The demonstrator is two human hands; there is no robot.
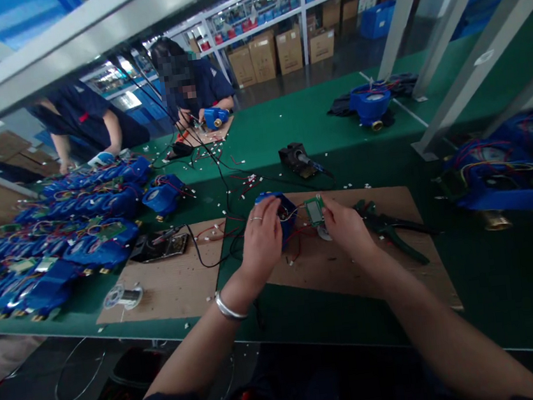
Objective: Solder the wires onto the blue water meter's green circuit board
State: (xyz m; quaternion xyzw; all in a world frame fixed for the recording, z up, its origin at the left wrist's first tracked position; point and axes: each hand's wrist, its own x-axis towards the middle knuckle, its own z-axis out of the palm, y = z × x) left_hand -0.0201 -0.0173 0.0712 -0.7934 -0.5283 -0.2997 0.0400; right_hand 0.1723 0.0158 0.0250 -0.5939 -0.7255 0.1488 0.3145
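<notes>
My left hand (261,236) grips a blue meter housing (287,213) over a brown board (350,261) on the green bench. My right hand (347,229) pinches a small green circuit board with a pale display (314,210), held just right of the housing. Thin red and black wires run from the board into the housing. A silver bangle sits on my left wrist.
Green-handled pliers (390,227) lie right of my hands. A black soldering stand (296,158) sits behind. Many blue housings (78,234) pile at the left, more at the right (509,179). A solder spool (123,296) rests on the left board. Two co-workers sit across the bench.
</notes>
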